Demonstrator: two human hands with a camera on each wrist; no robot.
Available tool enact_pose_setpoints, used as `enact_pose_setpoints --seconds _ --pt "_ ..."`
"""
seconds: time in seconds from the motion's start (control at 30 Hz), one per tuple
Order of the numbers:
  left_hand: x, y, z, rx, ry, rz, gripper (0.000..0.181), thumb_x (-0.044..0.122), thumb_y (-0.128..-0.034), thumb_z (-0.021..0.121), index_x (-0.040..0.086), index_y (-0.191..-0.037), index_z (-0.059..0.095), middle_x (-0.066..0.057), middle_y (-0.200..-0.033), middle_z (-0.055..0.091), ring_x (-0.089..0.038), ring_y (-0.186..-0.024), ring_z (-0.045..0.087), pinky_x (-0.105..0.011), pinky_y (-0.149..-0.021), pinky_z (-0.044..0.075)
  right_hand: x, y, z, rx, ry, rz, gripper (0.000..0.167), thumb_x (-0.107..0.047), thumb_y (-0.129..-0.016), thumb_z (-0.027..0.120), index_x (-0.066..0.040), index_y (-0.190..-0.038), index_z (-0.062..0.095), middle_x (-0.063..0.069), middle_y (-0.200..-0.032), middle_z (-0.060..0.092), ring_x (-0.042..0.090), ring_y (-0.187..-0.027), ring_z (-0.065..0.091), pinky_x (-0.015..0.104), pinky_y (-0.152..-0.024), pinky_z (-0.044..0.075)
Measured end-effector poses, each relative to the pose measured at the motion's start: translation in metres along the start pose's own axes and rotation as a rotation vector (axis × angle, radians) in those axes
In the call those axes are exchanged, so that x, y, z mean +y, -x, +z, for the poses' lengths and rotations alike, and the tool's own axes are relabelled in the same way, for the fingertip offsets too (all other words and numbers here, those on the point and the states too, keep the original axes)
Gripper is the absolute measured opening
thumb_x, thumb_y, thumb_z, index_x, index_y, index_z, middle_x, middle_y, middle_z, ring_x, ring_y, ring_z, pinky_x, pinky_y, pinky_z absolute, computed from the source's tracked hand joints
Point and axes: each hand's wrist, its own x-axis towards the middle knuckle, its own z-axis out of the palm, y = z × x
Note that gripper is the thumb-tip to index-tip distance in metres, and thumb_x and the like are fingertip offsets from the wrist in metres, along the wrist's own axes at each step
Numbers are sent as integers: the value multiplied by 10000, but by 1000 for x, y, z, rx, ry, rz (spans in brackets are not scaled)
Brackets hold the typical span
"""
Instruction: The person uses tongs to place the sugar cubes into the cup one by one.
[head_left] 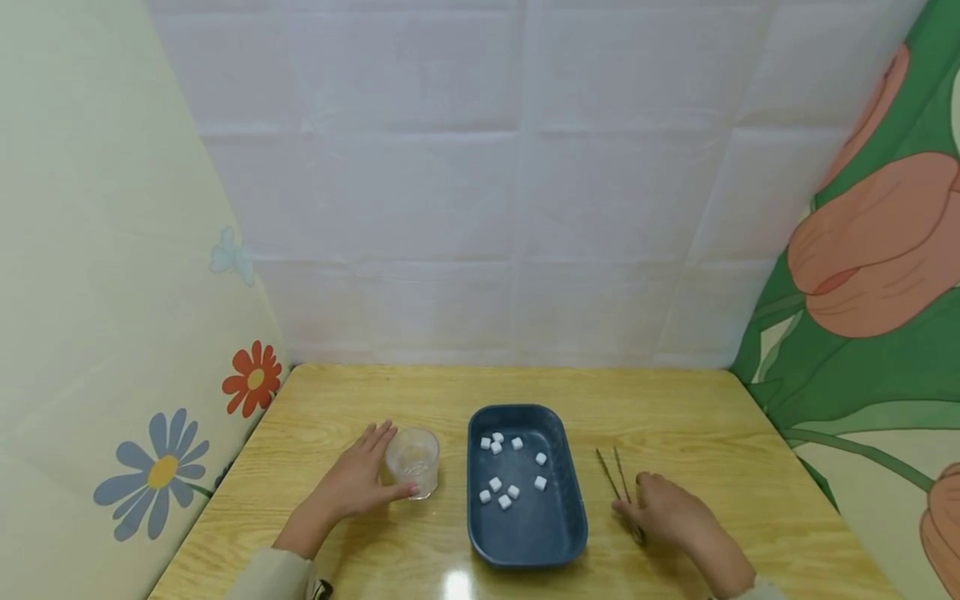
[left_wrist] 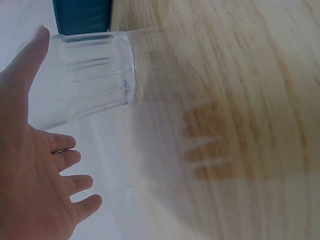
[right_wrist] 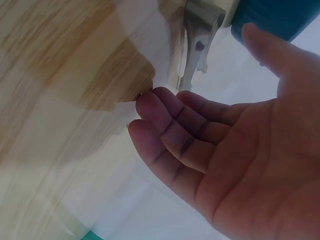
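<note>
A clear glass stands upright on the table, left of a dark blue tray. My left hand is at the glass's left side, thumb extended across its near side and fingers spread; whether the thumb touches it I cannot tell. Several small white cubes lie in the tray in loose groups. Metal tongs lie right of the tray, their two arms apart and pointing away from me. Beside their near end is my right hand, fingers loosely bent, palm facing the tongs, with nothing gripped.
The wooden table ends at the back against a white hanging cloth. A cloth with painted flowers rises on the left. Another with large tulips borders the right side.
</note>
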Motion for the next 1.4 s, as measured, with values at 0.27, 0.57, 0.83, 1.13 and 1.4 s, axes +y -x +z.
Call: enact_pose_setpoints --seconds 0.27,0.57,0.83,1.13,1.4 --pt "0 -1 3 -12 58 -8 1121 759 -788 679 10 -1557 359 -179 -1631 310 -409 -1505 266 -613 -1156 313 -9 2 4 -4 11 5 468 -500 -938 679 -58 -884 536 57 -830 554 204 -722 522 410 -627 463" --pt "0 -2 4 -10 54 -3 1101 756 -809 659 7 -1557 358 -173 -1635 304 -383 -1513 262 -590 -1160 323 -19 2 3 -1 18 -3 470 -470 -912 725 -32 -893 556 49 -767 529 201 -666 511 381 -585 455" --pt "2 -1 2 -14 33 -2 1096 758 -817 648 0 -1554 360 -180 -1633 305 -387 -1511 266 -590 -1154 332 -20 -2 4 -35 26 40 545 -474 -925 709 50 -996 578 81 -769 573 204 -663 556 394 -592 490" --pt "2 0 2 -26 42 -3 1085 750 -826 645 -1 -1554 356 -185 -1628 315 -391 -1507 274 -598 -1148 337 -17 -6 11 9 42 47 384 -334 -948 699 20 -928 551 81 -748 552 214 -640 541 390 -566 474" --pt "1 0 3 -40 48 -15 1098 759 -823 638 12 -1569 333 -175 -1635 306 -384 -1510 272 -602 -1146 338 -19 -8 7 -9 22 73 206 -178 -942 605 16 -900 550 89 -753 535 236 -642 520 372 -560 447"
